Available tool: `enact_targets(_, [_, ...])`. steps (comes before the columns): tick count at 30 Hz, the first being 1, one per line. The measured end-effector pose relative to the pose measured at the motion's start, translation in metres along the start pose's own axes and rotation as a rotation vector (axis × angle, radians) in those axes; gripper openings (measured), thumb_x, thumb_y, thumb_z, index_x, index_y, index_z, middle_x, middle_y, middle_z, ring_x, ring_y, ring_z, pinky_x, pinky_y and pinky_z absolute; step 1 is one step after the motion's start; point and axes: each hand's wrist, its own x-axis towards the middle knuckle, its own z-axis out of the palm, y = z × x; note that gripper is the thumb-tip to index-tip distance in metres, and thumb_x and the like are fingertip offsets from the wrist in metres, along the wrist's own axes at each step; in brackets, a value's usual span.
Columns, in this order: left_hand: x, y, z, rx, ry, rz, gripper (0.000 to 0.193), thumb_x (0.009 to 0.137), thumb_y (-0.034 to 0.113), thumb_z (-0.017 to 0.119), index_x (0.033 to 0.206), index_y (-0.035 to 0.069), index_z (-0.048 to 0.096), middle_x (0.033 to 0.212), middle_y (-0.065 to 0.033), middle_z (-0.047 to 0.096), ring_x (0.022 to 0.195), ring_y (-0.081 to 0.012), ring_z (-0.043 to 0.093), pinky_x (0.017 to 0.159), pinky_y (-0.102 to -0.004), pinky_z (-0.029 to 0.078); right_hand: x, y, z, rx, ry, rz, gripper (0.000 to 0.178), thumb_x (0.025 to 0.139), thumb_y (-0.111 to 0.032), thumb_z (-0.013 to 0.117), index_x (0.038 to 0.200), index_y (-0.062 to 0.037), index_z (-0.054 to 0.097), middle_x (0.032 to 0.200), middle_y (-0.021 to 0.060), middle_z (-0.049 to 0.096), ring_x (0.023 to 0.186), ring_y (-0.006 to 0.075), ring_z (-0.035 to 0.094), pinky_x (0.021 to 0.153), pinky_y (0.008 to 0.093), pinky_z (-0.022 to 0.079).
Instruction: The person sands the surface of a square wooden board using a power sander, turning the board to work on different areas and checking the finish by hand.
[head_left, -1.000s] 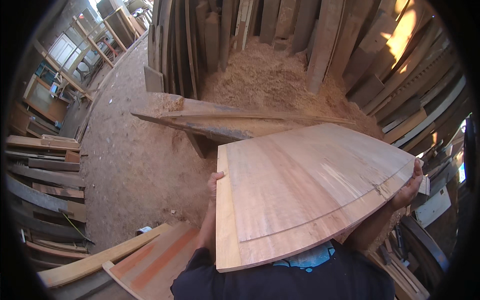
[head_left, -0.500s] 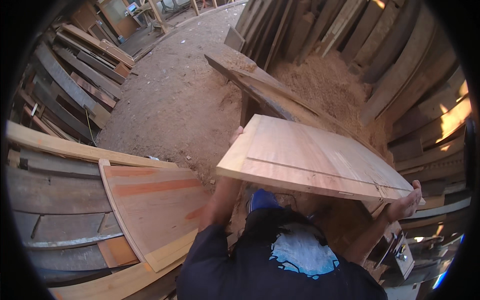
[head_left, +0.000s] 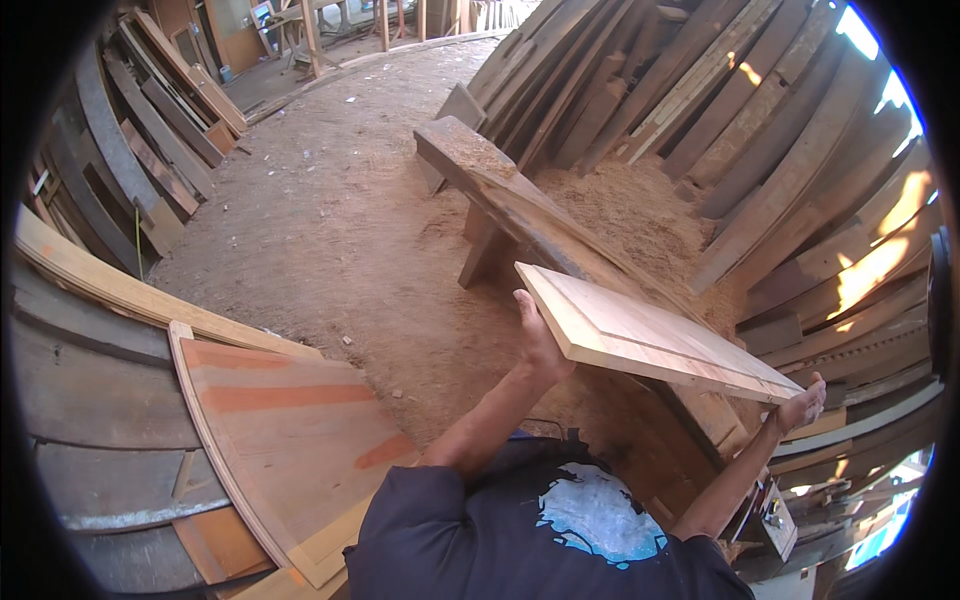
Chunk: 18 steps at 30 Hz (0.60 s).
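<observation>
A pale wooden panel (head_left: 655, 325) with a raised border along its edges is held up in front of me, tilted, above a long wooden bench (head_left: 560, 225). My left hand (head_left: 543, 340) is closed on the panel's left end, thumb up along the edge and the other fingers hidden. At the right end my right hand (head_left: 800, 405) grips the corner from the side, its fingertips showing past the edge. The panel's underside is hidden, and I cannot tell whether it touches the bench.
Another wooden panel with orange streaks (head_left: 300, 410) leans at my left, next to long pale boards (head_left: 150, 280). Dark planks (head_left: 620, 90) stand along the far right above a heap of sawdust (head_left: 630, 210). Wood scraps dot the dirt floor (head_left: 310, 220).
The panel has tipped so its broad face shows less and its near edge more. My left hand has moved right with it, its thumb now visible. More of the bench shows.
</observation>
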Motion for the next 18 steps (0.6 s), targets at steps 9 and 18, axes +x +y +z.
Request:
enact_targets(9, [-0.001,0.017,0.006,-0.033,-0.029,-0.078,0.099,0.088,0.08,0.008,0.152,0.005,0.022,0.15,-0.0208,0.034,0.139,-0.0368,0.035,0.114,-0.0486,0.031,0.004,0.007,0.002,0.015,-0.005,0.003,0.044,0.102,-0.03,0.041,0.104,0.0042,0.069,0.109,0.0157,0.068,0.104,0.0304,0.059,0.096,0.0416,0.039])
enact_targets(18, [-0.018,0.031,-0.006,-0.13,-0.294,-0.164,0.1,0.089,0.078,0.003,0.149,0.002,0.028,0.147,-0.0224,0.04,0.131,-0.0407,0.045,0.104,-0.0541,0.041,0.002,-0.015,0.01,-0.057,-0.015,0.01,0.04,0.101,-0.028,0.045,0.106,0.0051,0.067,0.109,0.0153,0.065,0.101,0.0276,0.06,0.091,0.0384,0.043])
